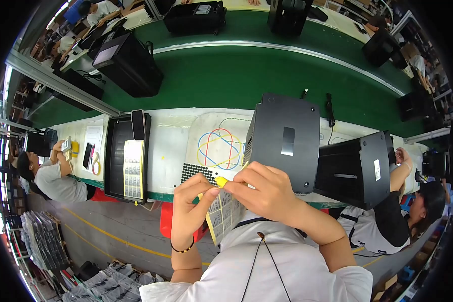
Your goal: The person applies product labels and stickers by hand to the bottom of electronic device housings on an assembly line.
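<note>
While the left hand (190,201) bends its thumb and index finger together just beside the left end of a small, bright yellow, soft-looking piece (221,181), the right hand (267,194) pinches that piece's right end between thumb and fingertips. Whether the left fingers also grip it, I cannot tell. The yellow piece is between the two hands, above the near edge of the white bench (168,136), its right end partly covered by the fingers.

Left to right around them, a seated co-worker (60,178) in a white shirt comes first, then a shallow, black, rectangular tray (117,156) bearing a pale sheet of printed labels (133,171) and a dark phone (138,125) at its upper right corner. A sheet of round black dots (192,171) lies just beyond the left hand; a second pale label sheet (226,214) shows below and between the hands. Past the dots, coloured loops (219,148) mark a pale mat. A large, dark grey, box-shaped case (274,136) stands directly beyond the right hand, blocking the bench behind it, with another black case (345,168) tilted to its right.
</note>
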A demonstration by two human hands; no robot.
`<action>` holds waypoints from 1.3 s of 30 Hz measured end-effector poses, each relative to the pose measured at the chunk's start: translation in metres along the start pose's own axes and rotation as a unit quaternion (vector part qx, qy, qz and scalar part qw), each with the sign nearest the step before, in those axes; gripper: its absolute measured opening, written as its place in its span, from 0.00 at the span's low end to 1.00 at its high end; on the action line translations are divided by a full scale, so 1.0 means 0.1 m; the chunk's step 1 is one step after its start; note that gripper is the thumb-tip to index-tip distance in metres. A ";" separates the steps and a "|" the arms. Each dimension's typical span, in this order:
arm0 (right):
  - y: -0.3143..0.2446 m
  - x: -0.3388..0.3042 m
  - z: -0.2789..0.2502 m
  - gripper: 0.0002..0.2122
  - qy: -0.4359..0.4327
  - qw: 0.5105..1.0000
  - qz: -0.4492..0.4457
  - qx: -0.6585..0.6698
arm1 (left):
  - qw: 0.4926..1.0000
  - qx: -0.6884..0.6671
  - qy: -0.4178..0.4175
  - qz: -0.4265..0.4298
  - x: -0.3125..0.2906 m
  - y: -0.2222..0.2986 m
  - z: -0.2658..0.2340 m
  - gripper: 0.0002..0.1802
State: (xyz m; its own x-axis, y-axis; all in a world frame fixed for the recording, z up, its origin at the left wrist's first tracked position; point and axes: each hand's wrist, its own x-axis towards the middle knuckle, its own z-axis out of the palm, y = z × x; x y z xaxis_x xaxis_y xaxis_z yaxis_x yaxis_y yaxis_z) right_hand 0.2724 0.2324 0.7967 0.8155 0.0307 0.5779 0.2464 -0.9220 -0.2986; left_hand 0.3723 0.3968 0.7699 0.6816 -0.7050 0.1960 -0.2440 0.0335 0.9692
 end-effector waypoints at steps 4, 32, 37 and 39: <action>-0.01 -0.16 0.03 0.09 0.072 0.997 -0.020 -0.027 | 0.999 -0.016 0.003 -0.044 -0.01 0.01 0.09 0.09; 0.92 -0.21 -0.62 0.15 0.049 0.964 0.232 0.121 | 0.901 0.288 0.286 -0.152 0.01 -3.15 0.15 0.22; 0.94 -0.21 -0.59 0.15 0.046 0.964 0.236 0.112 | 0.913 0.313 0.229 -0.124 -0.23 -3.01 0.55 0.19; 0.94 -0.20 -0.59 0.15 0.045 0.965 0.233 0.108 | 0.921 0.294 0.219 -0.132 -0.27 -3.01 0.63 0.18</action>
State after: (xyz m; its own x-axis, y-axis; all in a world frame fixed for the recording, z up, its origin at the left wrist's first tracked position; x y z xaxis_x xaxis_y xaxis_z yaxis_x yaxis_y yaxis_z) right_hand 0.2486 0.1226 0.8020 0.8182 -0.4108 0.4023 -0.0255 -0.7249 -0.6883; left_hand 0.3835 0.3612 0.4630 0.9518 -0.2769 0.1318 -0.2745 -0.5777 0.7687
